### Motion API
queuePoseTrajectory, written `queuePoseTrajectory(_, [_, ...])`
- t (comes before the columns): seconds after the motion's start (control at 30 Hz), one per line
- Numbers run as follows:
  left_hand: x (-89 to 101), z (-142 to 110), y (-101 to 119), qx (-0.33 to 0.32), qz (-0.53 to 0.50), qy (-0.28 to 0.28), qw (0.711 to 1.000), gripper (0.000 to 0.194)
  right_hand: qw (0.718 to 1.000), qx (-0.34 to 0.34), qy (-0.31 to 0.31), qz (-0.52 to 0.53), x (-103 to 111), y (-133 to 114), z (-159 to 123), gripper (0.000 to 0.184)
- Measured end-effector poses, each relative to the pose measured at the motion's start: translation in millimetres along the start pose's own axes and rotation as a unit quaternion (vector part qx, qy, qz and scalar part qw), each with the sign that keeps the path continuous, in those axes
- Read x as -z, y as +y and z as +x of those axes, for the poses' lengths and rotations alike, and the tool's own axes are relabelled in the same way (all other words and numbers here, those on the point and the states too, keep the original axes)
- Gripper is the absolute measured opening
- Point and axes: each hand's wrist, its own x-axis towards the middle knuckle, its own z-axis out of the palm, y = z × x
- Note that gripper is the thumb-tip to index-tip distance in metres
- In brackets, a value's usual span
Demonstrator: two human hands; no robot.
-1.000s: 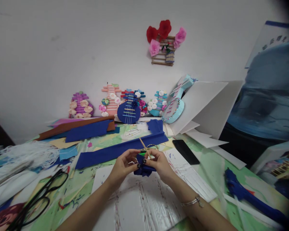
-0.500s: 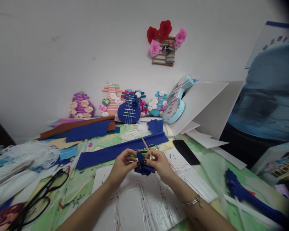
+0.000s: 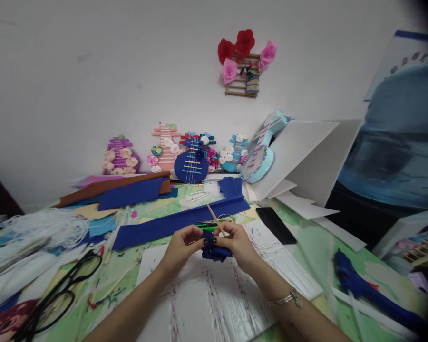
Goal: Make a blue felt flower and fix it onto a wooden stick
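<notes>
Between my two hands, above a white board, is a small folded piece of dark blue crepe paper. My left hand pinches its left edge between thumb and fingers. With thumb and forefinger my right hand grips its right side. A thin wooden stick also sits in my right hand, slanting up to the left. Just beyond the hands lie scissors with gold-coloured handles and something green. A long blue crepe paper strip stretches behind them.
A black phone lies right of the hands, and a blue glue gun farther right. Black glasses and white string are at left. Decorated paper lutes line the wall beside leaning white boards.
The blue paper has turned slightly in my fingers and shifted a little to the right. The stick's upper end has tipped slightly left.
</notes>
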Motion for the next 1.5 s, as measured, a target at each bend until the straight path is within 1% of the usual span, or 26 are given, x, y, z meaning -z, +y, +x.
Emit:
queuePoseTrajectory(0.1, [0.4, -0.2, -0.1, 0.006, -0.009, -0.030, 0.999, 0.034, 1.000, 0.001, 0.000, 0.003, 0.1, 0.0, 0.1, 0.038])
queuePoseTrajectory(0.23, [1.1, -0.9, -0.2, 0.022, -0.014, -0.112, 0.993, 0.030, 1.000, 0.013, -0.004, -0.002, -0.8, -2.3, -0.9, 0.036])
queuePoseTrajectory(0.3, [1.1, -1.1, 0.6, 0.023, -0.015, -0.126, 0.992, 0.028, 1.000, 0.014, -0.012, -0.004, -1.2, -3.9, -1.4, 0.036])
queuePoseTrajectory(0.43, [0.9, -1.7, 4.0, 0.004, -0.026, -0.097, 0.995, 0.027, 1.000, 0.003, -0.025, -0.009, -0.7, -5.7, -2.1, 0.036])
queuePoseTrajectory(0.57, [2.2, -2.3, 5.7, 0.025, -0.042, -0.074, 0.996, 0.029, 0.998, -0.022, -0.041, -0.036, 0.1, -5.0, -2.5, 0.035])
queuePoseTrajectory(0.77, [2.8, -2.2, 7.5, 0.049, -0.025, -0.075, 0.996, 0.028, 0.998, -0.017, -0.027, -0.059, 4.4, -1.2, 1.3, 0.029])
queuePoseTrajectory(0.93, [0.5, -3.1, 8.4, 0.044, 0.021, -0.076, 0.996, 0.027, 0.993, -0.007, -0.024, -0.113, 9.7, 0.5, 3.7, 0.024])
queuePoseTrajectory(1.07, [0.4, -2.6, 6.4, 0.057, -0.008, -0.086, 0.995, 0.028, 0.989, 0.003, -0.017, -0.150, 10.9, 2.5, 3.9, 0.016])
queuePoseTrajectory(1.13, [0.9, -2.1, 5.3, 0.060, -0.023, -0.083, 0.994, 0.028, 0.987, 0.005, -0.015, -0.157, 10.0, 1.9, 3.4, 0.015])
queuePoseTrajectory(1.27, [1.3, -1.0, 3.5, 0.066, -0.038, -0.097, 0.992, 0.029, 0.988, -0.011, -0.020, -0.151, 7.7, -3.2, 1.2, 0.015])
queuePoseTrajectory(1.37, [1.3, -0.3, 3.4, 0.066, -0.025, -0.100, 0.992, 0.030, 0.989, -0.008, -0.028, -0.147, 8.3, -6.9, 0.2, 0.015])
queuePoseTrajectory(1.5, [2.0, 0.7, 4.0, 0.057, 0.004, -0.087, 0.995, 0.029, 0.985, 0.010, -0.026, -0.169, 11.2, -7.0, 0.8, 0.014])
